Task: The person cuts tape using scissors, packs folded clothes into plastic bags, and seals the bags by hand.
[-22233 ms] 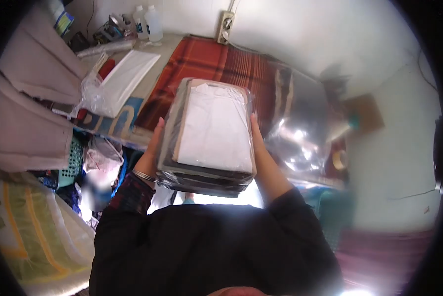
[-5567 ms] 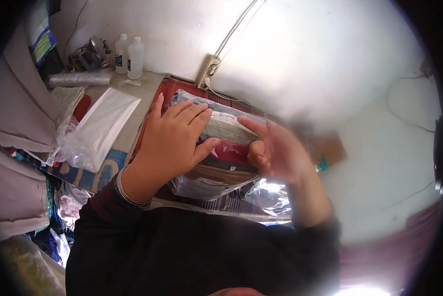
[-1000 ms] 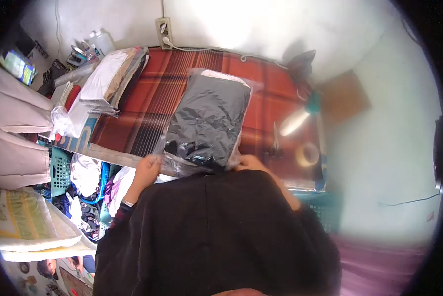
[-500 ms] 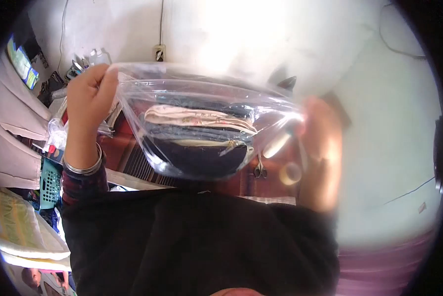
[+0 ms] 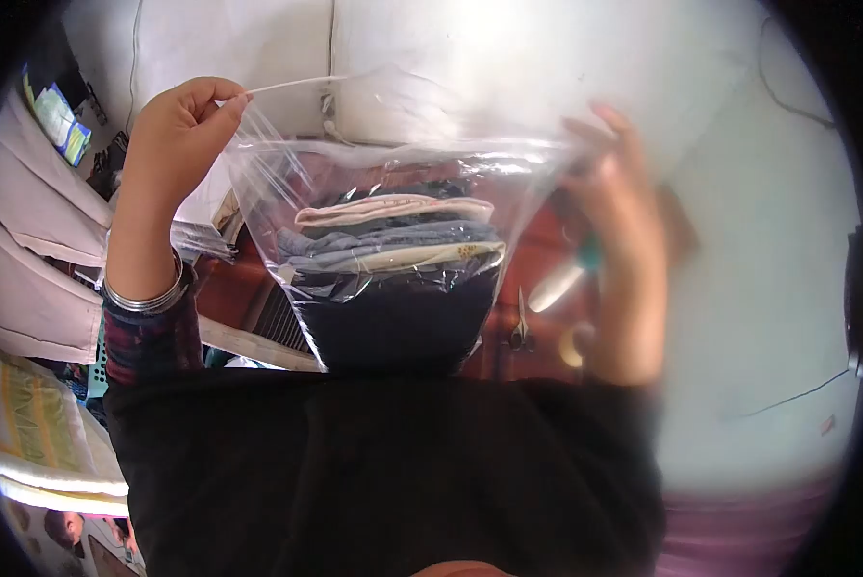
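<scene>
A clear plastic bag [image 5: 537, 207] hangs open-mouthed in front of me, with a stack of folded clothes [image 5: 393, 260] inside. Dark, grey-blue, pale pink and cream layers show through it. My left hand [image 5: 186, 125] is closed in a pinch on the bag's upper left edge, where the film is drawn into a thin taut strip. At the upper right corner my right hand [image 5: 609, 183] is blurred; the film's edge runs in among its fingers, and one finger points upward. The black sleeve front hides the bag's bottom.
Scissors [image 5: 521, 327], a white-and-green bottle-like item [image 5: 558, 285] and a blurred roll of tape [image 5: 576, 344] lie on the red-brown surface [image 5: 234, 293] beyond the bag. Pale curtains [image 5: 37, 221] hang at left. A person [image 5: 66, 529] shows at lower left.
Both hands have risen, and the bag's mouth has lifted with its sides straighter. The clothes sit lower and more upright in it. The right hand's fingers have shifted on the corner.
</scene>
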Demonstrator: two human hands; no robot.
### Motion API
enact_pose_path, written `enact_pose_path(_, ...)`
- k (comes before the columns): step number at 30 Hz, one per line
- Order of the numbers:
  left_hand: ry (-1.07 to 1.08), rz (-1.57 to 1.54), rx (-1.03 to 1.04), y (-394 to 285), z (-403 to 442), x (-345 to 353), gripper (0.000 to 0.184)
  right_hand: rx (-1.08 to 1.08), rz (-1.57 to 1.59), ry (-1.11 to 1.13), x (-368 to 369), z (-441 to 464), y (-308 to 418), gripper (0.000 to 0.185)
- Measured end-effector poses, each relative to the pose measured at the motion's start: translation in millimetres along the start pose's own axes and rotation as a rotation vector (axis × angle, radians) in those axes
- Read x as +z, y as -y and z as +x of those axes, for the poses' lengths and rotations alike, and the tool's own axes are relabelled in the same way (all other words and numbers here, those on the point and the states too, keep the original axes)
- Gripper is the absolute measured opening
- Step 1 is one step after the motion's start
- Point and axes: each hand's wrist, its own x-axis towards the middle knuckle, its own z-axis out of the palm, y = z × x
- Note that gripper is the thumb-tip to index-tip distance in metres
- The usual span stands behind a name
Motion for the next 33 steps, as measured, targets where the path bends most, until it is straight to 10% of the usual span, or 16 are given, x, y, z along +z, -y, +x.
enact_pose_path(3, -0.024, -0.026, 0.058, 7.4, 4.1, 2.1, 0.021, 0.218, 0.174, 0.198, 7.9, 13.3, -35.2, 0.088)
enact_pose_path(10, -0.132, 0.012, 0.059, -10.5, -1.1, -1.1, 0.017, 0.149, 0.234, -0.134, 26.7, 24.2, -29.3, 0.016)
enact_pose_path(13, -0.190, -0.009, 0.075, -12.1, -11.1, -13.9, 0.015, 0.180, -0.178, -0.284, 13.6, -18.9, -3.5, 0.015)
enact_pose_path(15, -0.096, -0.128, 0.065, -10.4, -20.9, -24.7, 0.013, -0.226, 0.072, -0.228, 11.8, -40.9, -5.7, 0.010)
enact_pose_path(28, 0.391, 0.236, 0.013, -22.6, 30.6, -58.9, 0.017, -0.103, 0.059, -0.192, 14.3, -47.9, 35.9, 0.008)
enact_pose_path(31, 0.358, 0.387, -0.041, -41.2, 33.8, -51.3, 0.023, -0.092, 0.024, -0.192, 13.1, -43.9, 35.5, 0.008)
enact_pose_path(33, 0.009, 0.418, 0.386, -64.6, 27.5, -29.6, 0.038, -0.006, 0.053, -0.150, 17.5, -42.2, 43.0, 0.009)
